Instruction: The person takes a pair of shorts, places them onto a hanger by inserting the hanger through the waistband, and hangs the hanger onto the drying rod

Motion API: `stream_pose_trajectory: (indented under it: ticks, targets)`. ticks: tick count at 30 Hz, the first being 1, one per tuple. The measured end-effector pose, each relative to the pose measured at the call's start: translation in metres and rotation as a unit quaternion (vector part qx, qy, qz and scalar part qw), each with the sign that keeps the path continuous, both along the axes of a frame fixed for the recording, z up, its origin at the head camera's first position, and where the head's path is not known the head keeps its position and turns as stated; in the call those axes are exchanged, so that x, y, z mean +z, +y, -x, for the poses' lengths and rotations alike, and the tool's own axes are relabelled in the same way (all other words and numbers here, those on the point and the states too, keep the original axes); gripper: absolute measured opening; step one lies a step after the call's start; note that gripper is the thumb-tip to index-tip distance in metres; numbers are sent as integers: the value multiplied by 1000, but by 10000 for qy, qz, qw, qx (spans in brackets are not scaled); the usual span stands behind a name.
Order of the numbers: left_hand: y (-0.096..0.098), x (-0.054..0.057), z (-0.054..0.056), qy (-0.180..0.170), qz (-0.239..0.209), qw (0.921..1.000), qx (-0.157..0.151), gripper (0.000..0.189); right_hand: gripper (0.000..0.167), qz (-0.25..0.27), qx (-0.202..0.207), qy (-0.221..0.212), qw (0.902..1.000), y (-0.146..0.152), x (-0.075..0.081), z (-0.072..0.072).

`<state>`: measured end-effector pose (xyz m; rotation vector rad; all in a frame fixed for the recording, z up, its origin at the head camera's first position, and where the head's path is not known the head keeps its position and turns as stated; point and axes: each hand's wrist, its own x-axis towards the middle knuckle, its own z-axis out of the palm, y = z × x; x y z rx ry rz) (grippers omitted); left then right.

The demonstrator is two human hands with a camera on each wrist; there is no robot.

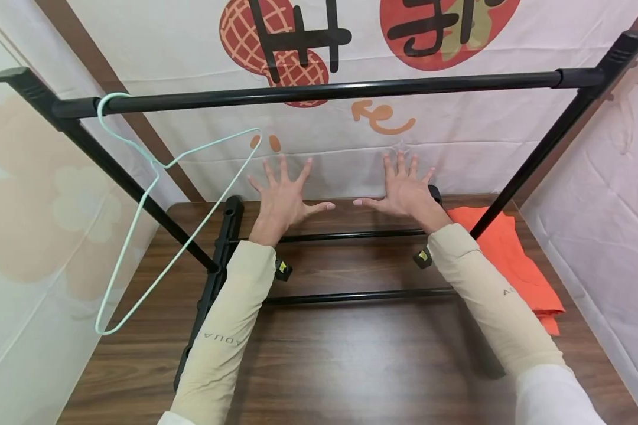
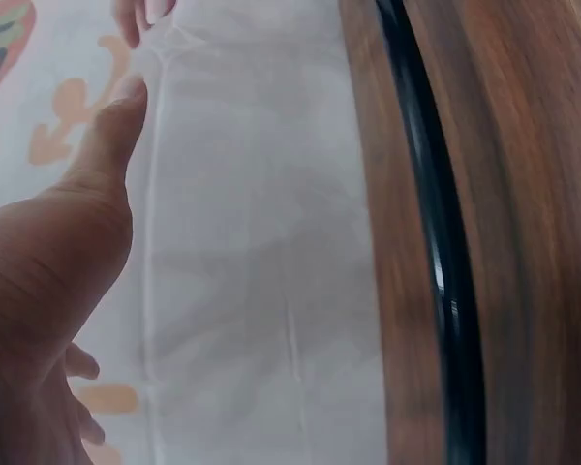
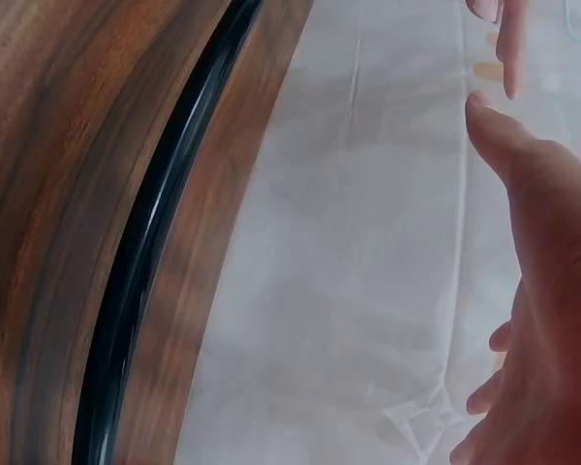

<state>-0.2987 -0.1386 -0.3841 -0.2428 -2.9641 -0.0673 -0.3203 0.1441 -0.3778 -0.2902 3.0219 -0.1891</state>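
Observation:
Both hands reach forward through the black rack's frame, below its top rail (image 1: 329, 91), with fingers spread and nothing held. The left hand (image 1: 282, 200) is on the left side, its thumb pointing toward the other hand. Opposite it, the right hand (image 1: 406, 192) mirrors that pose, thumb pointing inward. A mint-green hanger (image 1: 133, 230) hangs by its hook from the rail's left end. On the floor at the right lies folded orange cloth (image 1: 516, 260), partly behind the right forearm and the rack's post. In the left wrist view the thumb (image 2: 107, 140) is extended.
Two black lower bars (image 1: 361, 296) cross between the rack's feet, under the forearms. A printed white cloth (image 1: 340, 171) hangs behind the rack, with more cloth walls on the left and right (image 1: 606, 195). The floor (image 1: 372, 360) is brown wood-grain.

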Motion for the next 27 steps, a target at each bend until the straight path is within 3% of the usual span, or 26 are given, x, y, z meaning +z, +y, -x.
stream_pose_trajectory:
  ticks: [8,12,21,27]
  targets:
    - [7,15,-13,19,-134,9998,-161,117,139,124,144,78,9998,-1,8,-16]
    - [11,16,-20,-26,-237,9994,-240,117,135,302,157,10,9994,3,11,-25]
    - [16,15,-35,367,-453,9963,-638,115,131,582,226,-54,9980,13,14,-38]
    - [19,19,-44,606,-728,9911,-940,110,130,814,481,-81,9955,15,20,-49]
